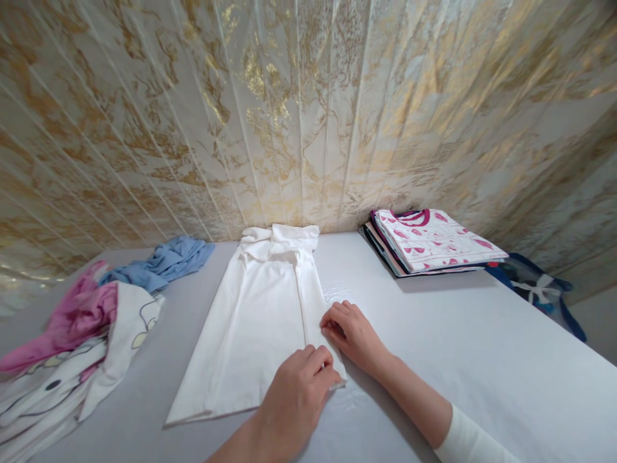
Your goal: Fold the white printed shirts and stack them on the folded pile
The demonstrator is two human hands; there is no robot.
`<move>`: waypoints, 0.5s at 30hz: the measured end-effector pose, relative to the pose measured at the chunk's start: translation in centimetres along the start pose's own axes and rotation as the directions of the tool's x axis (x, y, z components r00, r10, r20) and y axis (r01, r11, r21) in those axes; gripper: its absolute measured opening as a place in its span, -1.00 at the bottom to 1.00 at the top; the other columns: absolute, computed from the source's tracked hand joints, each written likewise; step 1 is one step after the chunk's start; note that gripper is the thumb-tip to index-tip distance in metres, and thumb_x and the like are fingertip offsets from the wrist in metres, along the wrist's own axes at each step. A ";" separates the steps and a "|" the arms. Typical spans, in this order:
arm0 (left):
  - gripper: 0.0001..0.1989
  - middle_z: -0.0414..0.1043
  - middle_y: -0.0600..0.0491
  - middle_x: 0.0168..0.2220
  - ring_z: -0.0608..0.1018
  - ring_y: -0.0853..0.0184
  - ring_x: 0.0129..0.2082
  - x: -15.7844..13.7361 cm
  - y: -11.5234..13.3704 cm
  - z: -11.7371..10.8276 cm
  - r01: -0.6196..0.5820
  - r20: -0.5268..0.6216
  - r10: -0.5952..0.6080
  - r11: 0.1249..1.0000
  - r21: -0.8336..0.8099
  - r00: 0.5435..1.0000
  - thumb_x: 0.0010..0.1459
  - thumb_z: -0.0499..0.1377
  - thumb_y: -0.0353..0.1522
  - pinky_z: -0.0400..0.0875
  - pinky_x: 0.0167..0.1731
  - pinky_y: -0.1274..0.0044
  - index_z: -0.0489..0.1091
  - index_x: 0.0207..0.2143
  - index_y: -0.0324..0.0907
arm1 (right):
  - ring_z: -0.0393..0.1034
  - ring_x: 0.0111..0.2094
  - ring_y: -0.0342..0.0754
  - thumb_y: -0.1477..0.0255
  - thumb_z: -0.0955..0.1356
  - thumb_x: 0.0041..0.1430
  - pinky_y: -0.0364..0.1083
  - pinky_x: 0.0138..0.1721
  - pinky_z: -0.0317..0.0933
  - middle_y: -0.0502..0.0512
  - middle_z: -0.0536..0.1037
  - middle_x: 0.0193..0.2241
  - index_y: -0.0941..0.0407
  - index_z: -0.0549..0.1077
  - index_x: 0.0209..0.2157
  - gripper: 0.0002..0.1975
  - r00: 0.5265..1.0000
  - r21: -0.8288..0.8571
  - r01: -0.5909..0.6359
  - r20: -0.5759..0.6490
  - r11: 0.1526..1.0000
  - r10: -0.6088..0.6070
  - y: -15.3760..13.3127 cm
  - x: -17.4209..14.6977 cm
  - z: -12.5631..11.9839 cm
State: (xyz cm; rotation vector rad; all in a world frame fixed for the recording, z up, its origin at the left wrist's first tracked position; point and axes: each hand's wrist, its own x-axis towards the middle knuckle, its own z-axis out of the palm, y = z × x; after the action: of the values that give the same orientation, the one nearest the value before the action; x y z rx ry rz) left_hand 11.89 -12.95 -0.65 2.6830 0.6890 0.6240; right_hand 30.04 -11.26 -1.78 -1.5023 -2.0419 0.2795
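Observation:
A white shirt (265, 308) lies lengthwise on the white surface, its long sides folded inward and its far end bunched in loose folds. At its near right corner, my left hand (299, 391) is closed, thumb and fingers pinching the hem. My right hand (354, 335) is closed too, its fingertips gripping the right edge a little farther up. The fabric between the two hands lies flat, and part of the near hem is hidden behind my left hand.
Crumpled pink and white clothing (91, 321) lies at the left, with a rumpled blue garment (161, 262) behind it. A stack of folded clothes (434, 241) sits back right, a pink-patterned top uppermost. Beyond it is a dark blue item (540, 289). A gold-patterned curtain (289, 116) hangs behind the table (457, 347).

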 end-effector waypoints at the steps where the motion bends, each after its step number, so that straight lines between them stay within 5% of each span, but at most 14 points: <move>1: -0.80 0.35 0.09 -0.28 0.39 0.30 -0.29 0.0 0.1 -0.1 0.020 0.022 -0.020 1.000 -0.001 1.000 0.15 0.13 -0.62 0.33 -0.30 0.47 0.36 -0.31 -0.15 | 0.24 -0.33 -0.07 0.62 0.35 0.14 -0.07 -0.24 0.11 -0.02 0.42 -0.41 0.10 0.39 -0.36 -0.87 1.000 -0.004 -0.008 -0.009 1.000 0.008 0.1 0.4 0.1; 15: -0.85 0.38 0.07 -0.35 0.43 0.23 -0.37 1.0 1.5 0.9 0.080 -0.009 -0.080 0.973 0.218 0.997 0.12 0.15 -0.56 0.35 -0.43 0.39 0.28 -0.39 -0.16 | 0.23 -0.34 -0.08 0.57 0.38 0.13 -0.08 -0.23 0.09 -0.03 0.41 -0.45 0.10 0.40 -0.40 -0.90 0.998 -0.005 -0.061 -0.019 0.998 0.061 0.6 2.7 0.8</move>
State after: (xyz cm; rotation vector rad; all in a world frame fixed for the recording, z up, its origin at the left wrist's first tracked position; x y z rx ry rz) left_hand 13.63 -13.84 -0.53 2.8365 0.9103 0.5570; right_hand 29.57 -8.41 -1.88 -1.5667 -1.9865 0.2834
